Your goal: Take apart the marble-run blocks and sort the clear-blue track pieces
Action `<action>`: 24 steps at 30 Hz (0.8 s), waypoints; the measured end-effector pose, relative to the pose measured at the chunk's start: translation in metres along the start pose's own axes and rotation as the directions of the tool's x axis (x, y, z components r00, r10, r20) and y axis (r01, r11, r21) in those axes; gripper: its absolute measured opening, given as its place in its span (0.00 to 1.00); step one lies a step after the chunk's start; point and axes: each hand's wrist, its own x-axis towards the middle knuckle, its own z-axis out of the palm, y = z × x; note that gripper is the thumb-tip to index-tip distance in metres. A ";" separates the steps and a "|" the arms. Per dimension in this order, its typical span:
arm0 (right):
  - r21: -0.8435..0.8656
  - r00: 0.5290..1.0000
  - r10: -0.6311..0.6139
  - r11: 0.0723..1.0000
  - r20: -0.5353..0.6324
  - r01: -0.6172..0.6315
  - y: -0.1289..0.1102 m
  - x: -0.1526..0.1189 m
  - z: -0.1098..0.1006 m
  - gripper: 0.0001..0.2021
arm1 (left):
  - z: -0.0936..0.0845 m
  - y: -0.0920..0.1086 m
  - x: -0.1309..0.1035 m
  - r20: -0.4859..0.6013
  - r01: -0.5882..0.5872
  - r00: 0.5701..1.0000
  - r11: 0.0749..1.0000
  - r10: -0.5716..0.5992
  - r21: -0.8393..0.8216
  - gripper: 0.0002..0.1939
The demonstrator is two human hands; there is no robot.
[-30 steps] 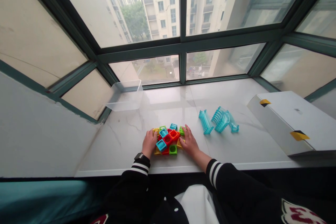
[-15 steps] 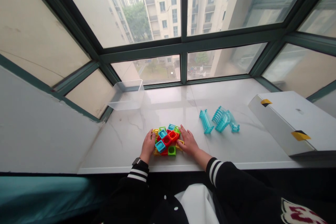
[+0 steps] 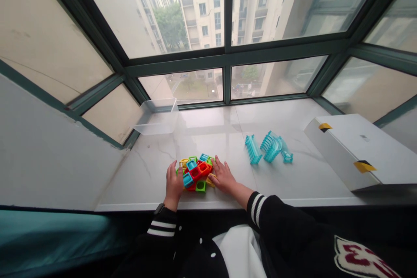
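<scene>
A heap of colourful plastic building blocks (image 3: 196, 172), in red, blue, green and yellow, lies near the front edge of the white sill. Some blocks have round openings in their faces. On the heap's left side rests my left hand (image 3: 174, 181), fingers stretched forward and hiding part of the blocks. My right hand (image 3: 224, 177) lies against the right side with its fingers spread, touching the yellow and green blocks there. Both hands frame the heap without closing on any single block.
Several translucent teal track-like pieces (image 3: 269, 147) lie to the right on the marble-patterned sill (image 3: 208, 130). At the back left stands a clear plastic bin (image 3: 159, 117). A white box (image 3: 355, 150) with yellow-and-black tabs is at the right. Window frames (image 3: 182, 64) border the sill.
The blocks and both my hands have shifted left together along the sill. The view has also moved slightly.
</scene>
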 end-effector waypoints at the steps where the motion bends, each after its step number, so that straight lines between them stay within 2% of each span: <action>1: 0.021 1.000 -0.014 1.000 0.017 0.014 -0.001 0.000 -0.004 0.40 | -0.005 0.009 -0.004 -0.048 -0.059 0.997 0.998 0.060 0.013 0.25; 4: 0.105 0.996 -0.062 0.992 -0.060 0.068 0.001 -0.009 -0.025 0.38 | -0.015 0.040 -0.017 -0.116 -0.230 0.966 0.973 0.231 0.018 0.25; 7: 0.180 0.972 -0.089 0.975 -0.219 0.130 0.010 -0.031 -0.055 0.33 | -0.010 0.072 -0.034 -0.082 -0.354 0.933 0.935 0.350 -0.035 0.25; 10: 0.266 0.962 -0.065 0.954 -0.267 0.138 0.028 -0.065 -0.082 0.25 | 0.015 0.096 -0.053 0.092 -0.369 0.919 0.917 0.384 -0.152 0.23; 13: 0.302 0.960 0.023 0.951 -0.278 0.065 0.055 -0.103 -0.099 0.18 | 0.053 0.108 -0.075 0.279 -0.306 0.866 0.880 0.416 -0.364 0.21; 15: 0.312 0.941 0.126 0.950 -0.313 -0.023 0.077 -0.126 -0.106 0.17 | 0.081 0.111 -0.087 0.390 -0.227 0.809 0.846 0.440 -0.483 0.23; 17: 0.351 0.903 0.244 0.929 -0.353 -0.114 0.098 -0.142 -0.109 0.18 | 0.107 0.113 -0.095 0.480 -0.086 0.783 0.832 0.397 -0.548 0.23; 19: 0.408 0.856 0.341 0.897 -0.389 -0.172 0.116 -0.149 -0.110 0.21 | 0.130 0.116 -0.098 0.562 0.152 0.786 0.801 0.257 -0.579 0.22; 20: 0.441 0.834 0.379 0.878 -0.402 -0.187 0.123 -0.149 -0.108 0.22 | 0.140 0.119 -0.098 0.601 0.295 0.782 0.751 0.165 -0.591 0.21; 22: 0.514 0.798 0.444 0.834 -0.407 -0.202 0.133 -0.141 -0.104 0.26 | 0.159 0.128 -0.095 0.666 0.561 0.746 0.549 -0.010 -0.620 0.19; 24: 0.589 0.774 0.510 0.776 -0.376 -0.225 0.140 -0.128 -0.097 0.31 | 0.176 0.137 -0.090 0.722 0.725 0.680 0.265 -0.128 -0.636 0.16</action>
